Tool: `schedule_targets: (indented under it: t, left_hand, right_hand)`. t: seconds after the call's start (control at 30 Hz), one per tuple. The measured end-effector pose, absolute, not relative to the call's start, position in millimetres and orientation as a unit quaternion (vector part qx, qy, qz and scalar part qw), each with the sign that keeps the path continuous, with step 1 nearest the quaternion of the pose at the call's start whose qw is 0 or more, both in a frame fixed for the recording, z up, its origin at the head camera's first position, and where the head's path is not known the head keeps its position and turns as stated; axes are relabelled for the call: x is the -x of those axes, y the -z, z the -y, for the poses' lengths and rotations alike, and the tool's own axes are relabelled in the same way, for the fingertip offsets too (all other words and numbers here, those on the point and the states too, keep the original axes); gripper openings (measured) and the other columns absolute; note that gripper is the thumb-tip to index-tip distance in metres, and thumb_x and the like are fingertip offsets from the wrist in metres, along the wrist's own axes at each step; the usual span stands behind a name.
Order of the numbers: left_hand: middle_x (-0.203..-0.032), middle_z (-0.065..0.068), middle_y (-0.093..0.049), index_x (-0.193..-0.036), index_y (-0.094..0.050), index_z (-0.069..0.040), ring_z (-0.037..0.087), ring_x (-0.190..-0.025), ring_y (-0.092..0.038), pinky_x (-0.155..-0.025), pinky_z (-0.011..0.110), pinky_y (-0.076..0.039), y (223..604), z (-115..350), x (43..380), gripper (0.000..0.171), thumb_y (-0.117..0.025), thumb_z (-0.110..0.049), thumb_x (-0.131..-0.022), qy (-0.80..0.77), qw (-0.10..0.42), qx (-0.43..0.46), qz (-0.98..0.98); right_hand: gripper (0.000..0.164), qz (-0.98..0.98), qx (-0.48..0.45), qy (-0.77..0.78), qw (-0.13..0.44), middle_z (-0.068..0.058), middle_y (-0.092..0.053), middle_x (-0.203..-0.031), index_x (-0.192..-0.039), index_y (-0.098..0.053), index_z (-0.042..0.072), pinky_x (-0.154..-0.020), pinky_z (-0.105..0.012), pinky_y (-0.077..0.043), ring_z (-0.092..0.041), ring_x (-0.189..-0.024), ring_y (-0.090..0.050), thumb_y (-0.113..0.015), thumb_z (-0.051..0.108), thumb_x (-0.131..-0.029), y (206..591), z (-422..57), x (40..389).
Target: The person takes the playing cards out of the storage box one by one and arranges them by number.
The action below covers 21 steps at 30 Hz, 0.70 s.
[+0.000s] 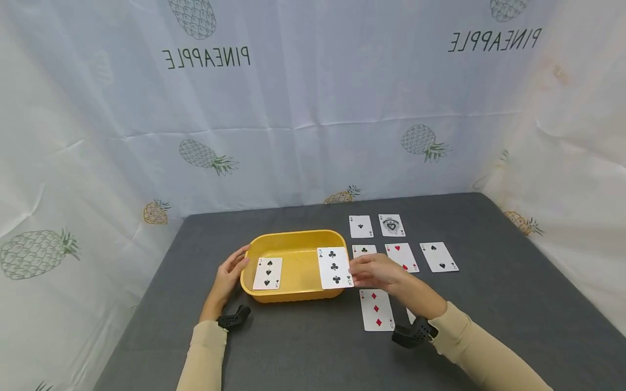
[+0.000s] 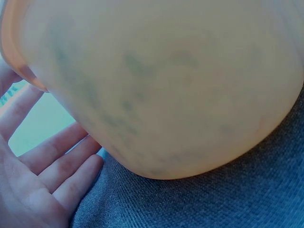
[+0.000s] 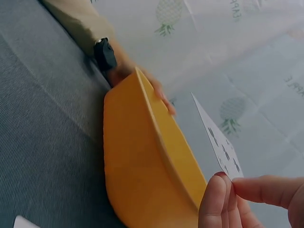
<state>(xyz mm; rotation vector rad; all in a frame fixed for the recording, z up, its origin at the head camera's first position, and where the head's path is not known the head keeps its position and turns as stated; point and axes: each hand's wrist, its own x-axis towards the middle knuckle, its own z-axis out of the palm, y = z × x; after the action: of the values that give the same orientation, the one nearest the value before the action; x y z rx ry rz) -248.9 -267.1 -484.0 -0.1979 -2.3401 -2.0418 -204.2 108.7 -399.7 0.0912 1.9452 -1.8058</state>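
A yellow plastic basin (image 1: 293, 297) sits on the dark cloth, a three of spades (image 1: 267, 273) lying face up inside at its left. My left hand (image 1: 230, 277) holds the basin's left rim, fingertips over the edge; in the left wrist view its lower fingers extend beside the outer wall. My right hand (image 1: 376, 271) pinches a three of clubs (image 1: 335, 267) by its right edge, between thumb and fingertips, above the basin's right side. The right wrist view shows that card (image 3: 218, 142) tilted, raised over the rim of the basin (image 3: 137, 156).
Right of the basin lie face-up cards: an ace of clubs (image 1: 361, 226), an ornate ace (image 1: 392, 225), a two of hearts (image 1: 398, 255), a two of spades (image 1: 439, 257) and a three of diamonds (image 1: 377, 310). My right forearm partly covers another card. A pineapple-print curtain (image 1: 303, 163) hangs behind.
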Motion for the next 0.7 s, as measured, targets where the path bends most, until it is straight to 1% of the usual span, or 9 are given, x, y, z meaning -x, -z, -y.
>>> schedule_targets:
  t: [0.07, 0.1, 0.17, 0.27, 0.3, 0.4, 0.5, 0.7]
  left_hand:
    - [-0.109, -0.024, -0.060, -0.143, -0.044, -0.005, -0.007, -0.103, -0.059, -0.084, 0.012, -0.050, 484, 267, 249, 0.048, -0.054, -0.022, -0.099, 0.654, 0.014, 0.064, 0.753]
    - [-0.113, -0.019, -0.061, -0.143, -0.045, -0.005, -0.007, -0.102, -0.059, -0.084, 0.012, -0.050, 484, 267, 249, 0.048, -0.054, -0.022, -0.099, 0.653, 0.015, 0.063, 0.754]
    - [-0.123, -0.005, -0.062, -0.143, -0.045, -0.005, -0.007, -0.102, -0.059, -0.084, 0.012, -0.050, 484, 266, 249, 0.048, -0.053, -0.022, -0.099, 0.651, 0.015, 0.063, 0.757]
    - [-0.130, 0.007, -0.059, -0.143, -0.045, -0.006, -0.008, -0.102, -0.059, -0.084, 0.012, -0.050, 484, 265, 250, 0.047, -0.053, -0.022, -0.099, 0.648, 0.016, 0.059, 0.759]
    - [-0.131, 0.008, -0.058, -0.143, -0.045, -0.007, -0.008, -0.101, -0.059, -0.084, 0.012, -0.050, 484, 265, 250, 0.047, -0.053, -0.022, -0.099, 0.648, 0.014, 0.057, 0.759]
    - [-0.126, -0.001, -0.059, -0.143, -0.045, -0.008, -0.007, -0.101, -0.060, -0.083, 0.012, -0.051, 483, 265, 249, 0.048, -0.054, -0.023, -0.099, 0.649, 0.011, 0.053, 0.759]
    - [-0.124, -0.005, -0.059, -0.143, -0.045, -0.008, -0.008, -0.102, -0.059, -0.084, 0.012, -0.050, 483, 265, 249, 0.048, -0.054, -0.024, -0.099, 0.648, 0.009, 0.052, 0.760]
    - [-0.112, -0.021, -0.059, -0.144, -0.043, -0.006, -0.008, -0.102, -0.059, -0.084, 0.012, -0.050, 483, 267, 249, 0.049, -0.053, -0.024, -0.100, 0.650, 0.010, 0.058, 0.758]
  right_hand:
    - [0.026, -0.715, -0.031, 0.657, 0.236, 0.002, -0.067, -0.079, -0.112, -0.061, -0.005, -0.066, -0.018, -0.056, -0.008, -0.069, -0.063, -0.063, 0.009, -0.090, 400, -118, 201]
    - [0.026, -0.721, -0.027, 0.652, 0.234, 0.002, -0.067, -0.081, -0.112, -0.061, -0.005, -0.066, -0.018, -0.056, -0.008, -0.070, -0.062, -0.062, 0.009, -0.090, 400, -123, 199]
    - [0.026, -0.729, -0.022, 0.645, 0.229, 0.002, -0.067, -0.083, -0.112, -0.061, -0.005, -0.067, -0.019, -0.056, -0.007, -0.071, -0.062, -0.062, 0.009, -0.090, 401, -133, 196]
    - [0.029, -0.744, -0.009, 0.630, 0.223, 0.003, -0.066, -0.083, -0.114, -0.059, -0.007, -0.069, -0.020, -0.056, -0.006, -0.072, -0.062, -0.062, 0.010, -0.090, 402, -150, 191]
    - [0.030, -0.750, -0.006, 0.624, 0.220, 0.004, -0.065, -0.083, -0.114, -0.059, -0.008, -0.070, -0.020, -0.056, -0.006, -0.072, -0.062, -0.062, 0.011, -0.090, 403, -156, 190]
    - [0.032, -0.762, -0.001, 0.611, 0.214, 0.004, -0.062, -0.082, -0.115, -0.057, -0.010, -0.071, -0.021, -0.057, -0.006, -0.073, -0.061, -0.062, 0.010, -0.090, 408, -172, 187]
    - [0.034, -0.772, -0.002, 0.601, 0.208, 0.005, -0.061, -0.083, -0.116, -0.055, -0.012, -0.072, -0.022, -0.057, -0.006, -0.074, -0.060, -0.061, 0.010, -0.091, 413, -187, 183]
    - [0.038, -0.790, 0.002, 0.578, 0.205, 0.005, -0.061, -0.082, -0.118, -0.052, -0.016, -0.070, -0.021, -0.057, -0.006, -0.071, -0.060, -0.059, 0.010, -0.092, 419, -212, 178]
